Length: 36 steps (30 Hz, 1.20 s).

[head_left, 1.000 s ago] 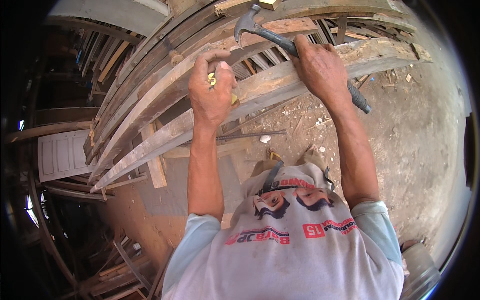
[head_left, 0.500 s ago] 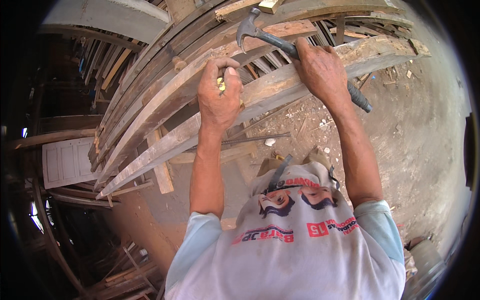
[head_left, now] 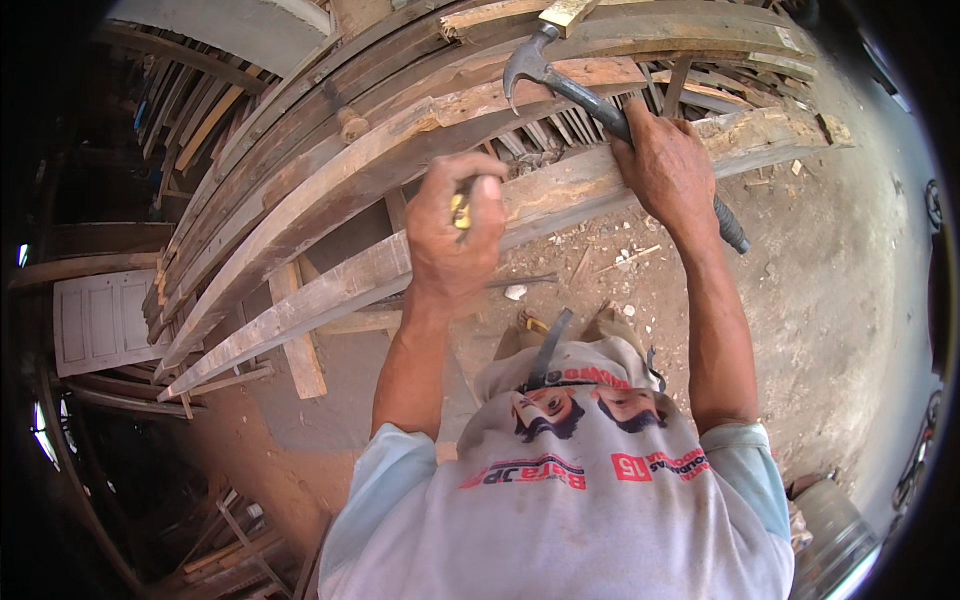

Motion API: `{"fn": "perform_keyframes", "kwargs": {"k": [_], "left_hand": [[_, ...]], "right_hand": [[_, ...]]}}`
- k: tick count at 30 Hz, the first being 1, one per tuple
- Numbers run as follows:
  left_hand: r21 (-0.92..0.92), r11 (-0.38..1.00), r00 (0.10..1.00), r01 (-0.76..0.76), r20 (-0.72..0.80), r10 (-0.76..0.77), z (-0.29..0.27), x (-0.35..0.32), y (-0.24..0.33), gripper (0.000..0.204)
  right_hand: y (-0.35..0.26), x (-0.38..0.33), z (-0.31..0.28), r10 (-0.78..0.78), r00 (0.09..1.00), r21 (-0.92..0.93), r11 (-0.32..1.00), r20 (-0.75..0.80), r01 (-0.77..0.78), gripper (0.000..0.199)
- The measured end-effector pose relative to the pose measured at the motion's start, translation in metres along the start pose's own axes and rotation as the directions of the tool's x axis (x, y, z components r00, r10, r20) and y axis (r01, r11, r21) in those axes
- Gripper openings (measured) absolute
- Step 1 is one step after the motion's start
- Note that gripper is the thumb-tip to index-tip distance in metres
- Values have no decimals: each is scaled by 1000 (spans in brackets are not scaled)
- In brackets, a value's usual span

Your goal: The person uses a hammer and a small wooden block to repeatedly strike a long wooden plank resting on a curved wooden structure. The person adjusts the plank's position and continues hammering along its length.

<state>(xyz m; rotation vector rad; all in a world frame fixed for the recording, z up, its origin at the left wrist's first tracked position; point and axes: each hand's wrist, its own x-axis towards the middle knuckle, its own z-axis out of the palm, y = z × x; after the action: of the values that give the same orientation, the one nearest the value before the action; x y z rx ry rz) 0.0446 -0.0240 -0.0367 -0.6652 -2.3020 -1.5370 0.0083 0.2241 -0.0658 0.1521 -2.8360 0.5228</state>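
My right hand (head_left: 672,180) is wrapped round the dark handle of a claw hammer (head_left: 572,88). The hammer's head points up and left over the planks, and the handle's butt sticks out below my wrist. My left hand (head_left: 452,235), smeared by motion, is closed on a small yellow-and-black object (head_left: 461,211). Most of that object is hidden by the fingers, so its kind does not show. Both hands are above a long, rough wooden beam (head_left: 565,190) that runs across in front of me. Whether either hand touches the beam cannot be made out.
Several more long planks (head_left: 400,130) lie beyond the beam, with a round wooden piece (head_left: 352,125) on them. A white panelled door (head_left: 105,322) stands at the left. Chips and scraps litter the floor (head_left: 790,240) at the right.
The whole view has shifted a little. Against the beam, my left hand has moved right and is now blurred. My right hand and the hammer have also moved slightly right, still gripped the same way.
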Motion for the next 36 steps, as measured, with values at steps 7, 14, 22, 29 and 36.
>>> {"fn": "perform_keyframes", "kwargs": {"k": [7,14,22,29,36], "left_hand": [[22,997,998,69,1,-69,10,7,1,19],[-361,930,993,69,-63,-98,-22,3,-27,18],[99,995,995,-16,-95,26,21,3,27,20],[-295,955,985,20,-158,-69,-13,-11,-18,24],[-7,1000,998,28,-64,-29,5,-9,2,23]], "right_hand": [[-7,0,3,-15,999,-27,1000,-52,14,20],[0,0,3,-27,998,1,1000,-61,27,21],[0,2,5,-28,1000,-11,1000,-11,28,23],[-2,0,0,-27,999,-26,999,-23,26,23],[-1,0,2,-40,999,-3,999,-29,40,23]]}}
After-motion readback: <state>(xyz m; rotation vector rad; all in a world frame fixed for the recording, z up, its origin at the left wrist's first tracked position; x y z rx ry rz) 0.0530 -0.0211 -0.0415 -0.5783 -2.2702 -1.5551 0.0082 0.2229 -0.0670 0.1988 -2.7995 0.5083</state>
